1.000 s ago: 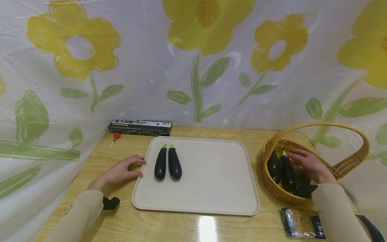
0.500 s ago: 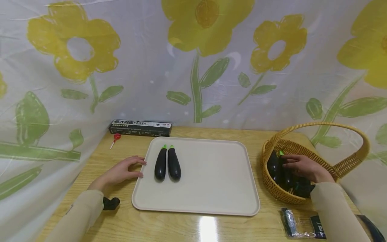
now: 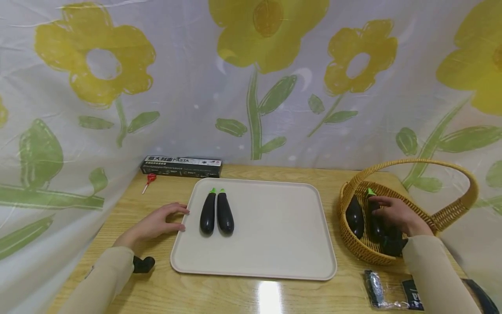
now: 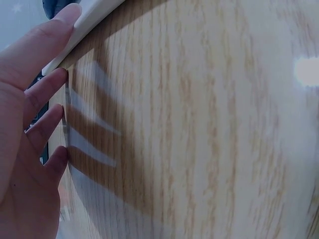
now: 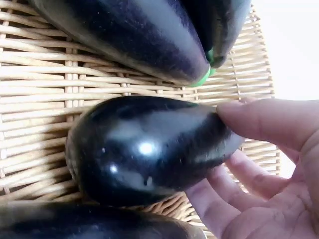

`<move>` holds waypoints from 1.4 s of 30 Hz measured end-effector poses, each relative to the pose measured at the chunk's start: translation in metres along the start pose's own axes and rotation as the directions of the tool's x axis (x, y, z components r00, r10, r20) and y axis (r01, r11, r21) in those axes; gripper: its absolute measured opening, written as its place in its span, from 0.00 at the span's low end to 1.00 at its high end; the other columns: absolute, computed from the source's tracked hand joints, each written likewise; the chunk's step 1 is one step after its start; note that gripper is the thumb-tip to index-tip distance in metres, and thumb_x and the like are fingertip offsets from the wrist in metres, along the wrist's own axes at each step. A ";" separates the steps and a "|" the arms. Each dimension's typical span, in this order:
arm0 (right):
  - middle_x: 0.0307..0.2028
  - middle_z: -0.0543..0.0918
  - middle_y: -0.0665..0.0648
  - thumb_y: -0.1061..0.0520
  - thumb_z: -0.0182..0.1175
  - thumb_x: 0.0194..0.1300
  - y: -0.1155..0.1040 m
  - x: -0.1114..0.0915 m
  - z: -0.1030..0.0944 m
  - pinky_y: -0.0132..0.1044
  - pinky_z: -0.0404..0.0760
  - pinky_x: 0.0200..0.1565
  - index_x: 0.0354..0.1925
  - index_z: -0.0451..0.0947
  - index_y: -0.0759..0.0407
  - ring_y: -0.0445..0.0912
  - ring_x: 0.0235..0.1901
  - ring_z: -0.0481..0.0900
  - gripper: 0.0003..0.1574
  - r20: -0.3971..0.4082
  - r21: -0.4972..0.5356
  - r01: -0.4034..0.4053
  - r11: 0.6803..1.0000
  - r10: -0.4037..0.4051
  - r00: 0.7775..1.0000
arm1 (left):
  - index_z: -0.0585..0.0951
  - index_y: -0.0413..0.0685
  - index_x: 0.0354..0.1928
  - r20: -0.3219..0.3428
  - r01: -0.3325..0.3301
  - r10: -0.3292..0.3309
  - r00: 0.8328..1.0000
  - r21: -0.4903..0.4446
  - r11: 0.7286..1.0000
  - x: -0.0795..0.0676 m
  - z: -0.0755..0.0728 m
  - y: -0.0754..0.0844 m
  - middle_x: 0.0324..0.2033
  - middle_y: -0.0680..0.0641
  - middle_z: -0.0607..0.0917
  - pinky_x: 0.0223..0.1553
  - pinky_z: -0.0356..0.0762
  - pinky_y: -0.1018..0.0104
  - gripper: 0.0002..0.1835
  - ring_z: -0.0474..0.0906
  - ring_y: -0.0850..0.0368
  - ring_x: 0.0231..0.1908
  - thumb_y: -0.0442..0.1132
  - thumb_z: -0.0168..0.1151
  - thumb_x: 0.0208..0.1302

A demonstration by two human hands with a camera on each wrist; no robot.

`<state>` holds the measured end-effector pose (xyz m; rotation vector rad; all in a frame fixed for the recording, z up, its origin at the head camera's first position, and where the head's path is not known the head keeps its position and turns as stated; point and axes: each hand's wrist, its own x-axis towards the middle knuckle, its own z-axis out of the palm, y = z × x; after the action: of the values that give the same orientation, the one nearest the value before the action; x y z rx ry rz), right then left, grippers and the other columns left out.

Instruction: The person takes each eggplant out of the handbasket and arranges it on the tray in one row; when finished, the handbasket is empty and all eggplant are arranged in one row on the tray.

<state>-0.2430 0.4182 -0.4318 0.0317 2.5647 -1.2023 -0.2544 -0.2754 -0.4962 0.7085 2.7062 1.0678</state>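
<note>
Inside the wicker basket (image 3: 362, 255), at the right of the head view, my right hand (image 3: 398, 216) holds a dark eggplant (image 5: 149, 149) near its narrow end. The right wrist view shows the thumb on one side and the fingers on the other. More eggplants lie around it, among them one (image 3: 354, 218) on the basket's left side. Over on the left, my left hand (image 3: 158, 220) has its fingertips at the left rim of a pale tray (image 3: 278, 235), fingers relaxed. Two eggplants, one left (image 3: 208, 213) and one right (image 3: 225, 213), lie side by side on that tray, green stems away from me.
A tall handle (image 3: 415, 161) arches over the basket. Behind the tray's left part is a black pasta box (image 3: 182, 166), with a red lollipop (image 3: 151, 177) near it. A clear plastic packet (image 3: 376, 288) lies in front of the basket. A flowered curtain (image 3: 188, 113) backs the table.
My right hand has moved left onto the eggplant and taken hold of it. That eggplant has shifted slightly right, apart from its neighbour. The left hand has stayed still.
</note>
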 end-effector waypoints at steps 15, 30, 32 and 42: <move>0.66 0.59 0.81 0.58 0.62 0.66 -0.003 0.002 0.002 0.61 0.76 0.53 0.69 0.59 0.73 0.73 0.63 0.62 0.40 0.135 -0.155 0.120 0.981 -0.099 0.986 | 0.79 0.46 0.57 0.006 0.006 -0.006 1.000 0.011 1.000 0.000 -0.001 0.001 0.65 0.35 0.71 0.67 0.50 0.33 0.25 0.55 0.31 0.69 0.47 0.70 0.60; 0.65 0.59 0.82 0.46 0.57 0.71 -0.018 -0.020 -0.004 0.52 0.82 0.43 0.70 0.59 0.71 0.65 0.52 0.76 0.41 0.053 -0.248 0.098 0.964 -0.087 0.995 | 0.79 0.47 0.57 0.012 0.006 -0.006 1.000 0.006 1.000 0.000 -0.001 0.000 0.64 0.36 0.71 0.67 0.50 0.33 0.25 0.54 0.31 0.69 0.48 0.70 0.60; 0.65 0.58 0.83 0.44 0.56 0.72 -0.021 -0.026 -0.004 0.58 0.80 0.45 0.70 0.59 0.70 0.70 0.54 0.73 0.42 0.028 -0.281 0.103 0.954 -0.099 0.995 | 0.79 0.47 0.57 0.013 0.009 -0.009 1.000 0.007 1.000 0.000 -0.001 0.000 0.64 0.36 0.71 0.67 0.50 0.33 0.25 0.55 0.31 0.69 0.48 0.70 0.60; 0.68 0.58 0.78 0.43 0.53 0.73 -0.035 -0.066 0.001 0.56 0.80 0.43 0.73 0.57 0.64 0.71 0.53 0.71 0.41 -0.010 -0.237 0.146 0.961 -0.152 0.988 | 0.79 0.46 0.57 0.004 -0.002 0.002 1.000 -0.005 1.000 0.000 -0.001 -0.001 0.64 0.36 0.72 0.67 0.51 0.33 0.25 0.55 0.31 0.69 0.47 0.70 0.60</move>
<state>-0.1846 0.4019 -0.3873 -0.2021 2.7586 -0.9426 -0.2549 -0.2764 -0.4961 0.7117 2.6988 1.0717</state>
